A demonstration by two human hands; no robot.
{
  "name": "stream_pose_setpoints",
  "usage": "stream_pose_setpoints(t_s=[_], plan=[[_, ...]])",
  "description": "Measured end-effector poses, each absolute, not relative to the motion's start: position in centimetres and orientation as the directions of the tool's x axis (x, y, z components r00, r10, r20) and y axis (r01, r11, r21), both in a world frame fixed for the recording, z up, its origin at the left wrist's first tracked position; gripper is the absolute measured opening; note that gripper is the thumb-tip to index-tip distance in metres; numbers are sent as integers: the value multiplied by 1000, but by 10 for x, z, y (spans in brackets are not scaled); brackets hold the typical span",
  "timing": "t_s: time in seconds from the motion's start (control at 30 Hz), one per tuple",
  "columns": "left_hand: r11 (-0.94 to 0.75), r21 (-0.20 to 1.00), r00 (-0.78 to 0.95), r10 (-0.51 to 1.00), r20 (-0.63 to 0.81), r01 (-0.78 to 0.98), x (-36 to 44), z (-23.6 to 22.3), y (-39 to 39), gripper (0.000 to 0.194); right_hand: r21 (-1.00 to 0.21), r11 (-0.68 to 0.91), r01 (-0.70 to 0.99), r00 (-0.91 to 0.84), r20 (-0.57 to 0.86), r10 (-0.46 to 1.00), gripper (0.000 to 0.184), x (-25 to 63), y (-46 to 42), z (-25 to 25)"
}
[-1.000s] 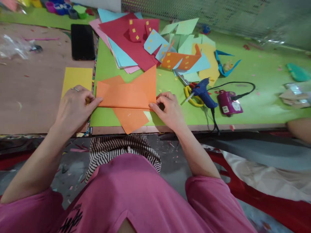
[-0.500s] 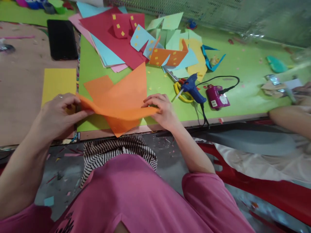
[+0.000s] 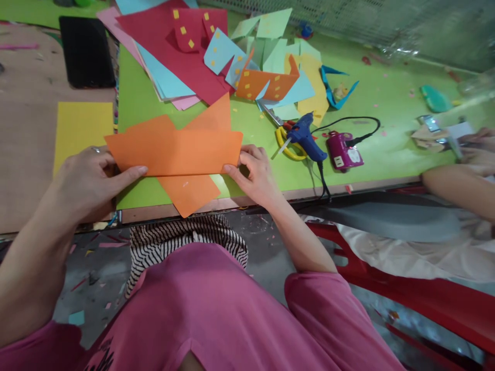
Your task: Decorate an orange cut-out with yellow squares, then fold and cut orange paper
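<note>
Green table (image 3: 402, 147): hands (image 3: 255, 175) hold orange paper (image 3: 181, 152), lettering (image 3: 102, 359) illegible.

The head camera looked forward and steeply down from above the pink shirt (image 3: 212, 304), close over the green table (image 3: 402, 149), its far mesh panel (image 3: 348, 26) included.

Orange strip (image 3: 174, 153): held near its ends by the left hand (image 3: 84, 178) and the right hand (image 3: 257, 175)
Lower orange piece (image 3: 189, 195): partly covered by the strip
Scissors (image 3: 279, 138): partly covered by the glue gun (image 3: 304, 136)
Phone (image 3: 87, 51): laid beyond the yellow paper (image 3: 84, 126)
</note>
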State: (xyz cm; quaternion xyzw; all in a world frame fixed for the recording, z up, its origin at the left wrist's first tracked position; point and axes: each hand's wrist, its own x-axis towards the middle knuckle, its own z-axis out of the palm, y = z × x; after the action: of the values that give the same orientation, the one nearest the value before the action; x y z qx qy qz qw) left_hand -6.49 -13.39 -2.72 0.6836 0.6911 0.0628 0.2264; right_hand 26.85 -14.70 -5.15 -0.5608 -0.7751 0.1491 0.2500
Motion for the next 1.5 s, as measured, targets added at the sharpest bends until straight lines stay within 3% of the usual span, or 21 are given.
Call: stream_pose_setpoints(t_s=[0.1,0.3,0.43,0.83,1.2,1.5], plan=[[143,344,-55,966,-254,928,-60,-23,-134,58,-507,343,791,-260,230,938,36,268,-147,-52],[154,366,-53,961,-272,918,-55,-18,-134,54,-503,322,802,-231,236,944,32,268,-145,-55],[96,411,-12,979,-203,906,-56,-22,-134,50,-485,334,808,-222,274,936,29,269,-144,-62],[-23,400,60,995,-81,916,-47,-13,-132,36,-392,377,839,-261,316,912,28,271,-138,-69],[32,412,20,992,-121,911,-43,-12,-127,38,-337,321,885,-232,279,932,33,270,-130,-66],[73,380,-27,992,-126,922,-37,-9,-126,37,-360,287,888,-196,269,943,29,267,-128,-65]])
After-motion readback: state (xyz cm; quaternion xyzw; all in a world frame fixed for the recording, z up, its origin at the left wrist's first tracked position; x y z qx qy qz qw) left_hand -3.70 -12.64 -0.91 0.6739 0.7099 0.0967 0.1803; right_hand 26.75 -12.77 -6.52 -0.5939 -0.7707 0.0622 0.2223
